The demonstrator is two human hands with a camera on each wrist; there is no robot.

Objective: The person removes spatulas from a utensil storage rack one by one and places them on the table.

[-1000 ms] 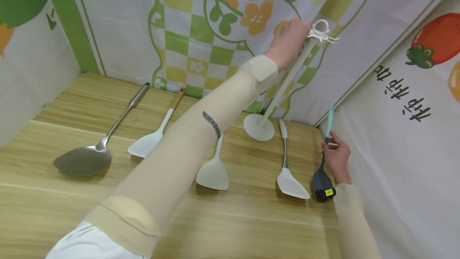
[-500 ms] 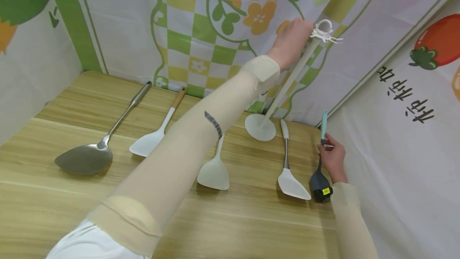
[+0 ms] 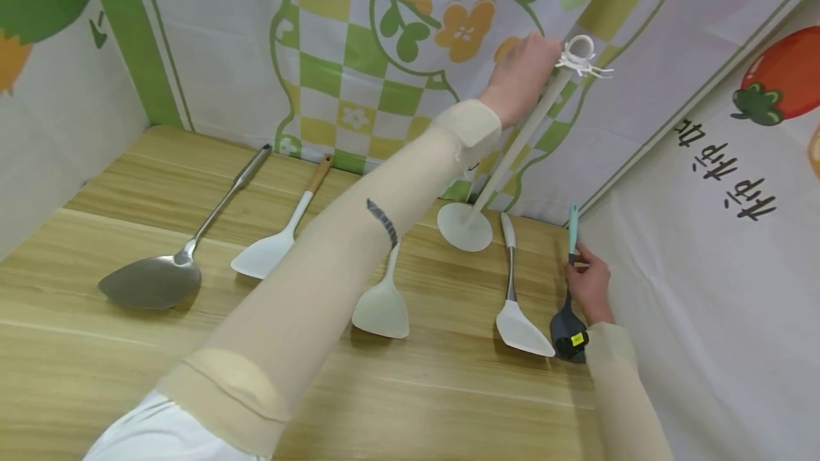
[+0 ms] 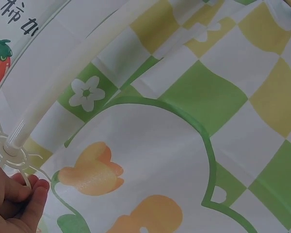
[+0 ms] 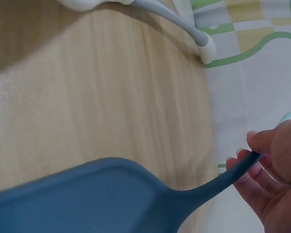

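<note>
My left hand point(image 3: 522, 78) reaches to the top of a white utensil stand point(image 3: 520, 142), which has a round base and a ring of hooks. In the left wrist view, thumb and fingertips pinch at one hook of the ring point(image 4: 10, 154). On the right, my right hand point(image 3: 589, 287) holds a dark blue spatula with a mint handle end point(image 3: 573, 223), thumb and fingers around its neck. Its broad blade point(image 5: 102, 199) fills the lower left of the right wrist view. The wrist camera partly covers that blade in the head view.
Left of my right hand lies a white spatula with a steel neck point(image 3: 522, 329). A pale green turner point(image 3: 382, 311), a white turner with a wooden handle point(image 3: 265, 253) and a steel wok turner point(image 3: 154, 282) lie farther left. Printed cloth walls point(image 3: 692, 290) border the wooden table point(image 3: 435, 411).
My right hand has moved slightly left and toward me with the blue spatula, nearer the white one. The left hand keeps its place at the stand's top.
</note>
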